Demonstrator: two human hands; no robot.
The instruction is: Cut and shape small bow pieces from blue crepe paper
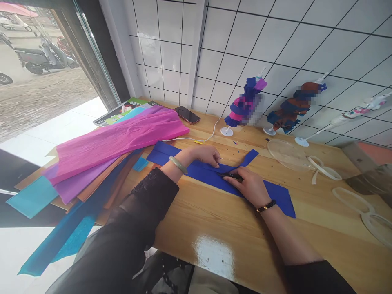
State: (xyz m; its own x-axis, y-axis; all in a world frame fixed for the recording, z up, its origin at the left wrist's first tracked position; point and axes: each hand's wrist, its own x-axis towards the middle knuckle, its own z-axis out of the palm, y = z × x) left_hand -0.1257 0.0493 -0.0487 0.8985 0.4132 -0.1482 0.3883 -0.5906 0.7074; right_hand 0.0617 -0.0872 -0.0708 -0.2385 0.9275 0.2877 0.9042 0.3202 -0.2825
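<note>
Because the wooden table is glossy, light paper on it could skid sideways under a pull. Most exposed is the fanned pile of crepe paper, topped by a magenta sheet: several pieces hang past the table's left edge, and a brush from the left sleeve, just beside them, might send them to the floor. The dark blue crepe paper sheet lies flat across the table's middle, beneath both hands; if it were not pinned, it could bunch up and leave a ragged, wandering edge. Behind it, the pink-and-blue paper-dressed stand rises from a small base, so a knock could probably topple it. The right hand is closed around small black-handled scissors, their tips at the sheet. The left hand has its fingers curled down at the paper, though I cannot tell whether it pinches or merely presses. Those fingertips sit close to the blades, so a slip there could nick them. Above the scissors, a narrow blue strip angles away; tugging it too hard might tear the crepe.
</note>
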